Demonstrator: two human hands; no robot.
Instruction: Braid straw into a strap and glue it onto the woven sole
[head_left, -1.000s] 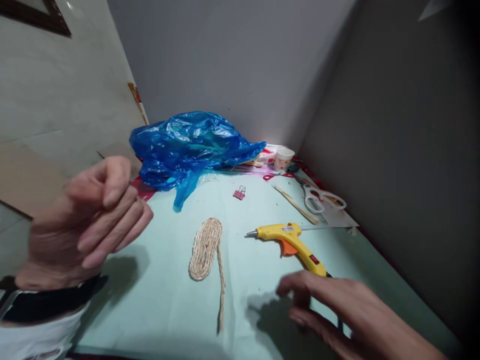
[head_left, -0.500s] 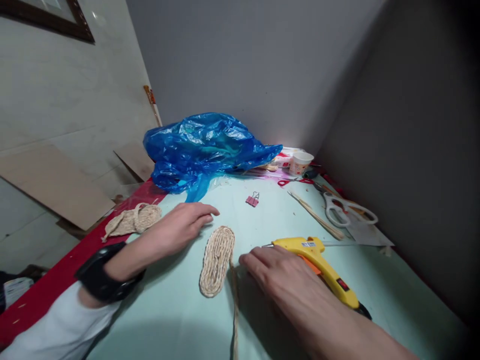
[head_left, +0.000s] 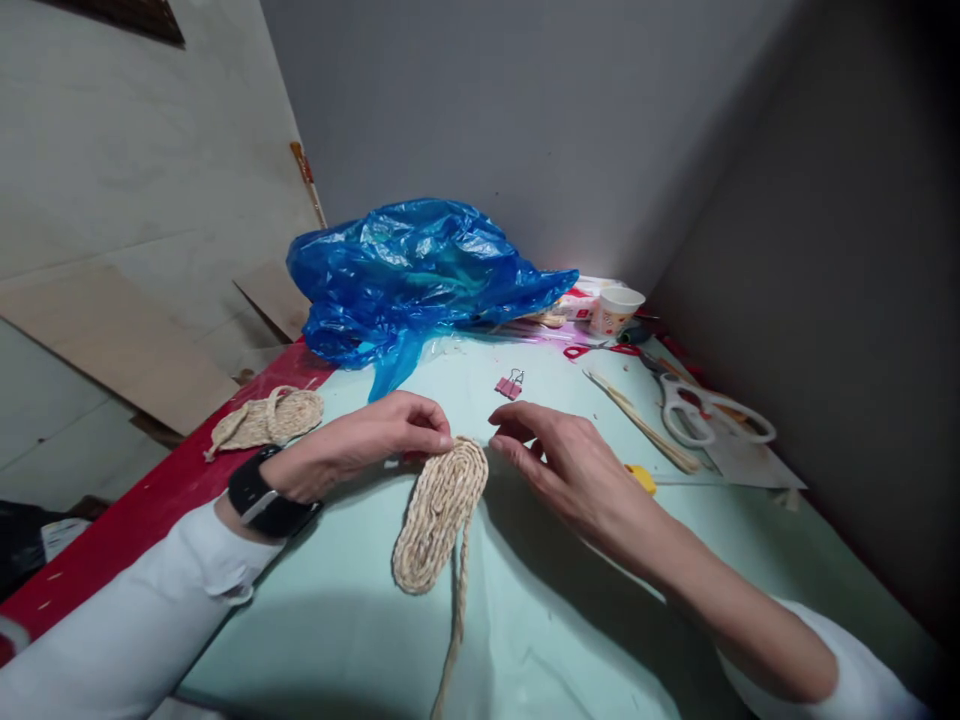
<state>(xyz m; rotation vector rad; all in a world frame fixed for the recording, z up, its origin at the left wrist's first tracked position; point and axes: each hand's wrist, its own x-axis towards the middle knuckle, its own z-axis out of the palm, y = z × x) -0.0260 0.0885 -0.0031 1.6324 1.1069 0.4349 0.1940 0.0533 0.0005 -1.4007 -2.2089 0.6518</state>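
Note:
A flat oval sole of coiled, braided straw cord [head_left: 439, 520] is tilted up at its far end, with its loose cord tail [head_left: 460, 610] running toward the front edge. My left hand [head_left: 405, 425] pinches that far end between thumb and fingers. To the right of the sole, my right hand [head_left: 555, 450] hovers with thumb and fingers apart and nothing between them. Beneath my right forearm lies the yellow glue gun [head_left: 641, 479], mostly hidden. A second woven straw sole with a strap [head_left: 270, 420] rests at the left.
A blue plastic bag [head_left: 420, 280] is heaped at the back, beside a paper cup [head_left: 616, 310]. A pink binder clip [head_left: 511, 384] lies mid-table. White-handled scissors [head_left: 690, 415], red-handled scissors [head_left: 576, 352] and straw strands [head_left: 645, 425] lie at the right.
My left hand has moved onto the sole's far end and pinched it, lifting that end. My right hand has moved away from the glue gun, up and beside the sole.

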